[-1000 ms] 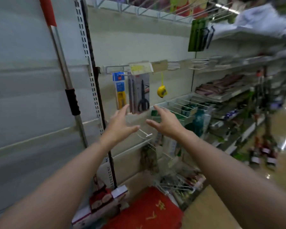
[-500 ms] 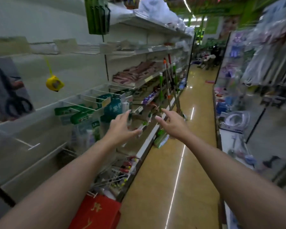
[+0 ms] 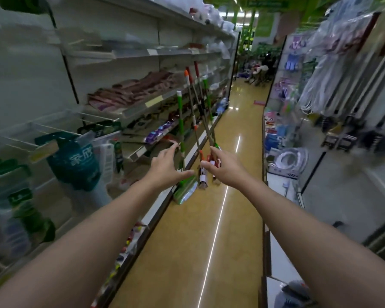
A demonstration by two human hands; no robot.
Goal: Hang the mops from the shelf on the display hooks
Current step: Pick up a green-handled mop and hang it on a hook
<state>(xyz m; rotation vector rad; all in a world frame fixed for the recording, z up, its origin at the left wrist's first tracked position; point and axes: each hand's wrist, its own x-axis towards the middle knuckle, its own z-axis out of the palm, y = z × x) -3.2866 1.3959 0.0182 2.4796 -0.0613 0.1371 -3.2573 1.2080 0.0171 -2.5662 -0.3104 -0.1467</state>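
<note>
Several mops lean against the left shelving down the aisle, heads on the floor. A green-handled mop [image 3: 181,121] stands nearest, its green head [image 3: 185,192] on the floor. Beside it lean orange-handled mops [image 3: 192,112] and another green-handled mop [image 3: 207,96]. My left hand [image 3: 165,166] and my right hand [image 3: 225,168] are stretched out toward them, fingers straight and spread, holding nothing. The mops are farther down the aisle than my hands. No display hooks for mops show in this view.
Shelves [image 3: 129,112] of packaged goods line the left side, with a teal bag [image 3: 76,163] hanging close by. Racks of hanging goods [image 3: 333,81] fill the right side. The shiny tan floor [image 3: 209,230] runs between them. People sit far down the aisle [image 3: 259,70].
The view swung right, from the wall panel with a hung mop and scissors to the aisle. The leaning mops now sit centred ahead. Both hands stay outstretched and empty.
</note>
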